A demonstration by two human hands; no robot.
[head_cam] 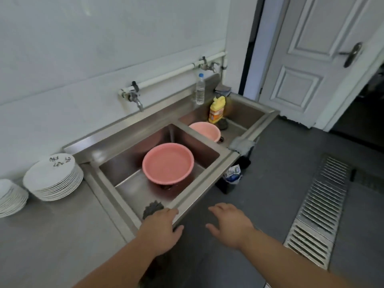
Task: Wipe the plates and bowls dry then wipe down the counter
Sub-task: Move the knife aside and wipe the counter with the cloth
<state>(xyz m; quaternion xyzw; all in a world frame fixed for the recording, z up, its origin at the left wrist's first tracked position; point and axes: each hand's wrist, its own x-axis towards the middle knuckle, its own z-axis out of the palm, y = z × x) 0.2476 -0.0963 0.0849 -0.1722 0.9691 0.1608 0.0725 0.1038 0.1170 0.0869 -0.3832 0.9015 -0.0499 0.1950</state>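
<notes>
Head camera, looking down over my operator feed: a brushed stainless-steel counter (52, 235) runs into a double sink (207, 190) of the same dull metal, set against a pale wall. On the counter's far left stands a stack of white plates (55, 179), round and glossy, the top one marked with dark handwriting. A second stack of white dishes (10, 196) sits just beside it, cut off by the frame edge.

I see a round pink plastic basin (168, 162) tilted in the near sink compartment, with a thin stream of water (171, 134) falling behind it from a metal tap (135, 96). A second pink basin (205, 130) lies in the far compartment, next to a yellow detergent bottle (216, 110). A clear plastic bottle (200, 89) stands on the back ledge.

A dark, rough-textured rag (152, 208) lies crumpled on the sink's front rim. The left hand (161, 229) rests flat on that rim with fingers extended, its fingertips at the rag's near edge; I cannot tell whether they touch it. The right hand (230, 225) hovers in front of the sink over the grey floor, fingers spread and holding nothing. Both plate stacks lie well apart from the hands, up the counter to the left. A slatted metal floor grate (318, 215) runs along the right.
</notes>
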